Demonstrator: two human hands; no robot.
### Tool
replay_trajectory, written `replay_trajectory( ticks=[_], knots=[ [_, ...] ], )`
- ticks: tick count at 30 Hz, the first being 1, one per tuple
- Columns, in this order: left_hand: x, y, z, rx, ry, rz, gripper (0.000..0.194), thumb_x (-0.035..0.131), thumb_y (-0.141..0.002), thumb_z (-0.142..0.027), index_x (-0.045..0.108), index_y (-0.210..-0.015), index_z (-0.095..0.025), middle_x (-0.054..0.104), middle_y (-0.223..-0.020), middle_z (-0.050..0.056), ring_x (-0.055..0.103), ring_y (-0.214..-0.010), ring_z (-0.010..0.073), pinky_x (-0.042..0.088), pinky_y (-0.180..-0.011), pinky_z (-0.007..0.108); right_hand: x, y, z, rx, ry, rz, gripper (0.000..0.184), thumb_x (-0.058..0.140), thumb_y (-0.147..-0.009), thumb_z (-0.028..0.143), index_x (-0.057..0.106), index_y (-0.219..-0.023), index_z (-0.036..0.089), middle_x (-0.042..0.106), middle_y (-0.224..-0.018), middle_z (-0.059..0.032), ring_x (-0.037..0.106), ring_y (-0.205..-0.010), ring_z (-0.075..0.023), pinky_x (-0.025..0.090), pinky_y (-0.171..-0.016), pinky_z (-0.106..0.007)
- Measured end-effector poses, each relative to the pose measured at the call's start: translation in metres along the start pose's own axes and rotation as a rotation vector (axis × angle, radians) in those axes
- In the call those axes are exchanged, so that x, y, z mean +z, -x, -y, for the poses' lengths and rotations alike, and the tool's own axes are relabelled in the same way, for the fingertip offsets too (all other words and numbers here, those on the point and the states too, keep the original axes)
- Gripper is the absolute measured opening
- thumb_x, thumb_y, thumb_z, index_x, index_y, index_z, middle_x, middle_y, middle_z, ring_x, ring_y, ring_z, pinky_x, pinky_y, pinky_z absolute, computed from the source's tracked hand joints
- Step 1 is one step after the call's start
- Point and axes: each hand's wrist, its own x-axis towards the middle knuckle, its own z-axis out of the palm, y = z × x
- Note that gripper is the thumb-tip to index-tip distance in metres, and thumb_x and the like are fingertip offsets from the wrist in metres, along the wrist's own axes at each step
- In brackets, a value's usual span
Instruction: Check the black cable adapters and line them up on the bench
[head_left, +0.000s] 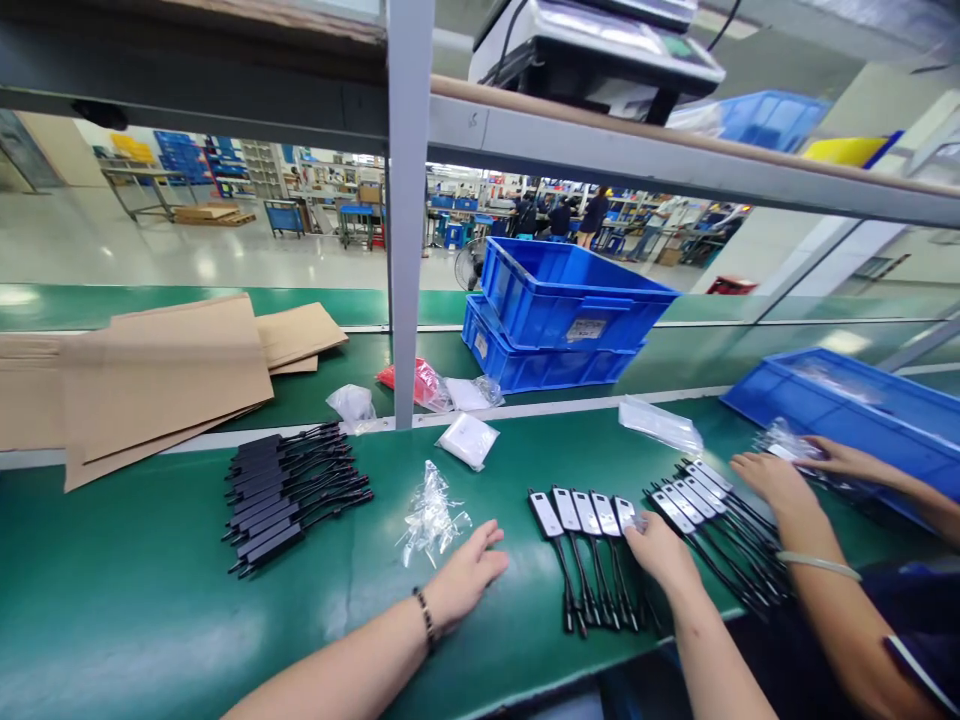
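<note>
My left hand, with a beaded bracelet at the wrist, hovers over the green worktop, fingers apart and nothing in them. Just beyond it lies a pile of crumpled clear film strips. My right hand has its fingers closed at the edge of a black cabled device with a silver face, last in a short row. Its fingertips partly hide that device. To its left are more such cabled devices, cables toward me. Another group of silver-faced devices lies beyond my right hand.
Black cabled devices are stacked at left, near brown cardboard sheets. Blue crates stand behind a grey post. At right, a co-worker's hands handle a clear bag beside another blue crate. A shelf crosses overhead.
</note>
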Motion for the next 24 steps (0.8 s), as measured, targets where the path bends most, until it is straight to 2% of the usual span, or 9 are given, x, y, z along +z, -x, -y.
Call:
replay_trajectory(
  ticks=[3,7,10,13,17,20,22,24],
  knots=[
    [0.029,-0.054,0.006,-0.132,0.109,-0.034,0.066,0.051,-0.071,-0.03,0.021,-0.128,-0.018,0.025,-0.134,0.01,0.047,-0.097,0.013,0.036,-0.083,0.025,-0.004,0.003,0.0,-0.041,-0.015,0.004,0.04,0.037,-0.074,0.03,0.051,-0.107,0.011,0.06,-0.096,-0.0132,0.056,-0.087,-0.0225,0.039,-0.068,-0.026],
    [0.054,-0.09,0.007,-0.175,0.092,0.008,0.052,0.05,-0.07,-0.037,0.038,-0.117,-0.02,0.042,-0.12,0.007,0.05,-0.079,0.009,0.037,-0.074,0.023,-0.009,0.0,-0.006,-0.101,-0.046,0.013,0.032,0.038,-0.074,0.026,0.057,-0.096,0.013,0.063,-0.086,-0.0098,0.057,-0.082,-0.02,0.037,-0.064,-0.024],
    [0.069,-0.097,0.009,-0.199,0.079,0.043,0.044,0.052,-0.068,-0.039,0.048,-0.107,-0.02,0.051,-0.107,0.006,0.05,-0.073,0.0088,0.036,-0.071,0.023,-0.015,-0.009,-0.012,-0.128,-0.067,0.023,0.03,0.039,-0.074,0.024,0.059,-0.093,0.014,0.063,-0.083,-0.0077,0.057,-0.08,-0.0181,0.037,-0.064,-0.022],
    [0.09,-0.097,0.016,-0.21,0.099,0.056,0.048,0.054,-0.065,-0.042,0.047,-0.108,-0.021,0.05,-0.109,0.006,0.051,-0.077,0.0107,0.036,-0.073,0.024,-0.021,-0.021,-0.019,-0.137,-0.068,0.014,0.031,0.04,-0.073,0.023,0.059,-0.096,0.014,0.062,-0.087,-0.0081,0.056,-0.084,-0.018,0.037,-0.068,-0.022],
    [0.125,-0.094,0.03,-0.185,0.308,0.139,0.054,0.053,-0.066,-0.045,0.041,-0.115,-0.026,0.042,-0.122,0.004,0.046,-0.098,0.0153,0.03,-0.086,0.029,-0.028,-0.037,-0.027,-0.129,-0.033,-0.036,0.037,0.043,-0.071,0.023,0.057,-0.104,0.012,0.058,-0.098,-0.0126,0.054,-0.09,-0.0209,0.036,-0.075,-0.026],
    [0.145,-0.095,0.038,-0.144,0.44,0.226,0.055,0.052,-0.068,-0.044,0.035,-0.119,-0.032,0.034,-0.13,-0.001,0.033,-0.116,0.0159,0.019,-0.095,0.031,-0.033,-0.041,-0.029,-0.145,-0.018,-0.087,0.039,0.042,-0.072,0.023,0.054,-0.106,0.009,0.055,-0.101,-0.0146,0.053,-0.091,-0.0211,0.036,-0.078,-0.027],
    [0.151,-0.096,0.042,-0.139,0.458,0.262,0.058,0.052,-0.069,-0.043,0.03,-0.121,-0.034,0.028,-0.134,-0.003,0.024,-0.122,0.015,0.015,-0.097,0.031,-0.037,-0.036,-0.028,-0.16,-0.023,-0.134,0.04,0.04,-0.074,0.024,0.051,-0.109,0.008,0.054,-0.102,-0.014,0.053,-0.092,-0.0197,0.035,-0.078,-0.027],
    [0.149,-0.096,0.044,-0.154,0.434,0.253,0.065,0.053,-0.067,-0.044,0.024,-0.124,-0.033,0.023,-0.136,-0.002,0.023,-0.123,0.0149,0.017,-0.097,0.029,-0.041,-0.022,-0.024,-0.175,-0.033,-0.184,0.039,0.037,-0.077,0.024,0.048,-0.111,0.009,0.053,-0.103,-0.0123,0.052,-0.091,-0.018,0.035,-0.079,-0.026]
  ],
)
